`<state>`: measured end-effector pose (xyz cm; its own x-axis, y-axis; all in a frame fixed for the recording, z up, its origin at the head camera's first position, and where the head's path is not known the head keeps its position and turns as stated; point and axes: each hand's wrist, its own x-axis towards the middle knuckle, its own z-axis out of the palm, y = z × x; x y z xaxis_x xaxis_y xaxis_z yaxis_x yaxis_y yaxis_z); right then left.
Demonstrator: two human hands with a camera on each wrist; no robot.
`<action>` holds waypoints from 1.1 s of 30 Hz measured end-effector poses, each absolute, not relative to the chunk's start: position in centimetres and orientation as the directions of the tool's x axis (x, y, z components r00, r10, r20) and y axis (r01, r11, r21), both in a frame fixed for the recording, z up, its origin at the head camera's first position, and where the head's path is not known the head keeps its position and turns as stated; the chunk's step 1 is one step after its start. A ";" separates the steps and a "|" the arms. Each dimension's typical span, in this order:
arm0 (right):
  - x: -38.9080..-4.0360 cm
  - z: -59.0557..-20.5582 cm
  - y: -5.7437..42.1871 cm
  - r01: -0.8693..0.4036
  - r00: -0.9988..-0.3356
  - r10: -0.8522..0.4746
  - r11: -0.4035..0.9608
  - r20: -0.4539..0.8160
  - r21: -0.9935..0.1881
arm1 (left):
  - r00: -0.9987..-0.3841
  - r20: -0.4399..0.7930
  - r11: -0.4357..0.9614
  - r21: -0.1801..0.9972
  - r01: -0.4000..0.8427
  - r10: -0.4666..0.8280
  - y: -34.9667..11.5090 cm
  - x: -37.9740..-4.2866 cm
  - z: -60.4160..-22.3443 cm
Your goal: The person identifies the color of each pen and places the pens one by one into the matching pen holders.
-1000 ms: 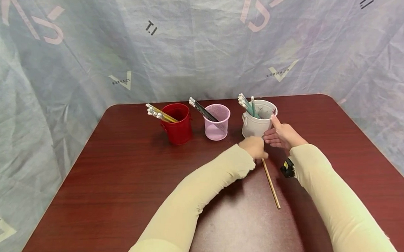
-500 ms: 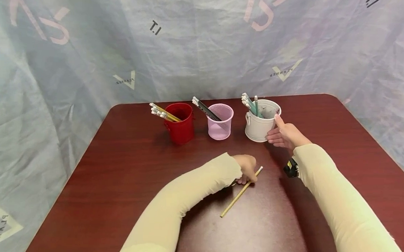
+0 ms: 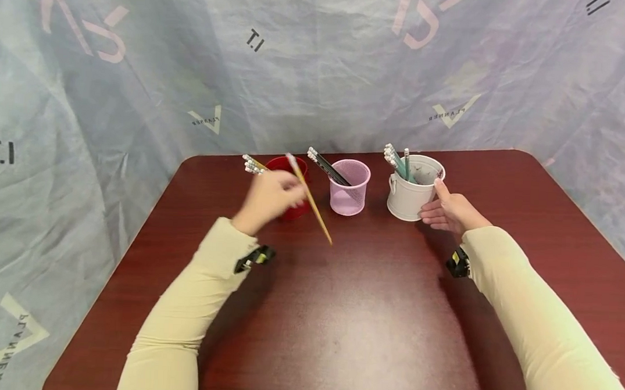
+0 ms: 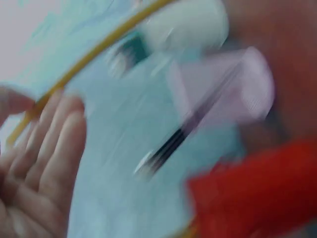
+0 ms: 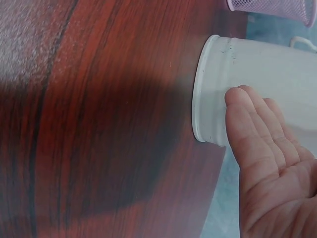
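Note:
My left hand (image 3: pixel 271 196) pinches a yellow pencil (image 3: pixel 314 209) between thumb and fingers, eraser end up and tilted, in front of the red bucket (image 3: pixel 291 211). In the left wrist view, which is blurred, the yellow pencil (image 4: pixel 94 52) crosses the fingertips. Several yellow pencils (image 3: pixel 253 163) lean in the red bucket, which the hand partly hides. My right hand (image 3: pixel 455 212) has its fingers straight against the side of the white bucket (image 3: pixel 407 202); its thumb is at the rim. Teal pencils (image 3: pixel 400 164) lean inside the white bucket.
Between the two buckets stands a pink mesh cup (image 3: pixel 347 202) with black pencils (image 3: pixel 326 167) leaning to the left. All three containers are near the back of the dark red wooden table (image 3: pixel 359 313). A grey printed cloth (image 3: pixel 318 73) hangs behind.
My left hand went from beside the white bucket down to the yellow pencil on the table, then lifted it up and left to the red bucket. My right hand stays at the white bucket.

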<state>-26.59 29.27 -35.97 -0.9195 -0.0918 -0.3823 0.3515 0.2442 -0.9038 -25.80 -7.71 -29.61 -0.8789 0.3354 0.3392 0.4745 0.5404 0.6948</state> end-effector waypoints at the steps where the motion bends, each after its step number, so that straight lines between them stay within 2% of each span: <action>1: -26.6 -35.9 29.4 0.352 -0.919 -0.092 0.243 -0.383 -0.904 | -0.889 0.393 0.511 0.728 0.457 0.234 -8.6 -26.0 -28.8; 4: -26.6 -35.9 29.6 0.348 -0.920 -0.094 0.250 -0.380 -0.904 | -0.856 0.517 0.473 0.759 0.447 -0.020 -10.6 -27.0 -26.5; 7: -26.6 -36.0 29.8 0.343 -0.920 -0.104 0.251 -0.377 -0.905 | -0.811 0.573 0.561 0.712 0.423 -0.116 -11.9 -28.6 -25.3; 9: -26.6 -36.1 29.8 0.341 -0.921 -0.102 0.248 -0.375 -0.907 | -0.797 0.592 0.649 0.655 0.388 -0.121 -12.5 -29.8 -25.4; 12: -26.5 -36.2 29.8 0.339 -0.923 -0.098 0.245 -0.371 -0.908 | -0.828 0.549 0.689 0.644 0.332 -0.115 -12.9 -31.1 -26.3; 15: -26.6 -36.2 29.5 0.338 -0.924 -0.097 0.250 -0.371 -0.907 | -0.884 0.454 0.674 0.689 0.265 -0.116 -13.2 -31.6 -27.2; 19: -26.7 -36.3 29.2 0.336 -0.924 -0.100 0.256 -0.370 -0.906 | -0.951 0.306 0.615 0.759 0.213 -0.049 -13.5 -32.1 -27.8; 22: -26.8 -36.5 29.1 0.335 -0.924 -0.100 0.254 -0.370 -0.907 | -0.977 0.213 0.580 0.794 0.184 0.019 -13.5 -32.5 -27.8; 25: -26.9 -36.5 29.0 0.336 -0.923 -0.105 0.254 -0.371 -0.907 | -0.989 0.148 0.604 0.785 0.137 0.031 -13.5 -32.8 -27.7; 29: -27.2 -36.4 28.8 0.330 -0.923 -0.109 0.266 -0.369 -0.906 | -0.989 0.145 0.690 0.719 0.085 -0.030 -13.6 -32.4 -27.6; 33: -27.3 -36.3 29.1 0.322 -0.926 -0.110 0.270 -0.361 -0.907 | -0.972 0.228 0.752 0.650 0.109 -0.056 -13.7 -31.7 -27.5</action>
